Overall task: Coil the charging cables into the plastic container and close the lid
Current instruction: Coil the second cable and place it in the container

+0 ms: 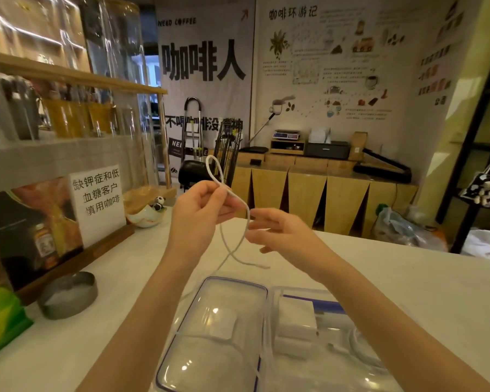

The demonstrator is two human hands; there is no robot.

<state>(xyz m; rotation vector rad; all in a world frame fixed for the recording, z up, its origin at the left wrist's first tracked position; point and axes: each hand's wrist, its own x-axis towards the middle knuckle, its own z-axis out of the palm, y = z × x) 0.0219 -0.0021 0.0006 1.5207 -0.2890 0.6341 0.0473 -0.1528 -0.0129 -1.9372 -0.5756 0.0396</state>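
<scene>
Pinching the light, limp white cable (232, 222) in my left grip (201, 210), right grip (277, 230) loosely wide beside its loop, I'd hold the crossings

White cable (239, 241), clear blue-rimmed lid (210, 332), white table (408, 278).

Setting: a coffee shop, seen from a white counter (379, 278). Far wall carries a large coffee banner (204, 60) and an illustrated coffee poster (331, 66). Left: shelf of glass jars (68, 114), customer notice sign (98, 200).
</scene>
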